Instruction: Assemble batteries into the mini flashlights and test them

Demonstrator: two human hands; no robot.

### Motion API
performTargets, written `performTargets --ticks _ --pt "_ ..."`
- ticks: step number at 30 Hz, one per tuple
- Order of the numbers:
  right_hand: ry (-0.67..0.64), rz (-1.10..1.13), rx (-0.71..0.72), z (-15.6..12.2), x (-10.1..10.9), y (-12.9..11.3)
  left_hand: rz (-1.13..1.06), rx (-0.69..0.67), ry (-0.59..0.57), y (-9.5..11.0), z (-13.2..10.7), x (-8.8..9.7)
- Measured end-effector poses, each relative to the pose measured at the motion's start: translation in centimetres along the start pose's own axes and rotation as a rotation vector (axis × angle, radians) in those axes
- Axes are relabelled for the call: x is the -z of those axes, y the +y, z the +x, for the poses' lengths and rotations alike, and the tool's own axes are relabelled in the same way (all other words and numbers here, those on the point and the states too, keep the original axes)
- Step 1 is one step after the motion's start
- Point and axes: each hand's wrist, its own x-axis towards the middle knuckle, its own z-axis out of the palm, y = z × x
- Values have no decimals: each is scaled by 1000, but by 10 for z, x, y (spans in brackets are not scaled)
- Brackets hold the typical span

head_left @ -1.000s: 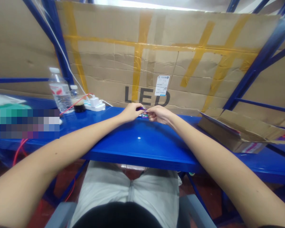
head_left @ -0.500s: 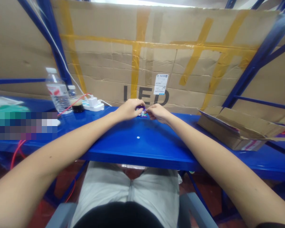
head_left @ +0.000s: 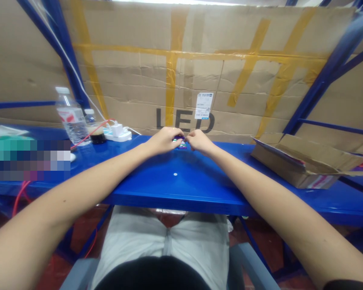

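Observation:
Near the back edge of the blue table (head_left: 169, 185), my left hand (head_left: 165, 139) is curled around a small, shiny purple object with green and white streaks (head_left: 182, 143). Only a sliver of the object shows between the fingers, too small to tell its kind. My right hand (head_left: 199, 141) is pinched close against the object's right side. Its fingertips are together at the edge, and whatever they may hold is too small to make out. Both forearms reach in over the table from either side.
An open cardboard box (head_left: 302, 161) stands to the right. At the left are a water bottle (head_left: 71, 117), a bottle of dark liquid (head_left: 95, 131), a white power strip (head_left: 117, 133) and a red cable (head_left: 19, 195). A large taped carton (head_left: 133, 80) rises behind the table.
My right hand has shifted very slightly at the object's edge. My left hand keeps its hold, and the whole view has moved a little.

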Motion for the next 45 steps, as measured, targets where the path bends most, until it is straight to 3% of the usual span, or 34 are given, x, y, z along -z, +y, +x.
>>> performTargets --ticks 10,21,34,45 --pt "96 -288 127 -5 3 -9 104 -100 10 0 0 -2" --pt "186 -506 255 -6 -4 -6 138 -95 49 -5 -1 -4" --pt "218 -568 301 -10 -4 -9 229 -49 82 -4 -3 -2" --pt "204 -477 349 -6 2 -6 144 152 126 -1 -3 7"
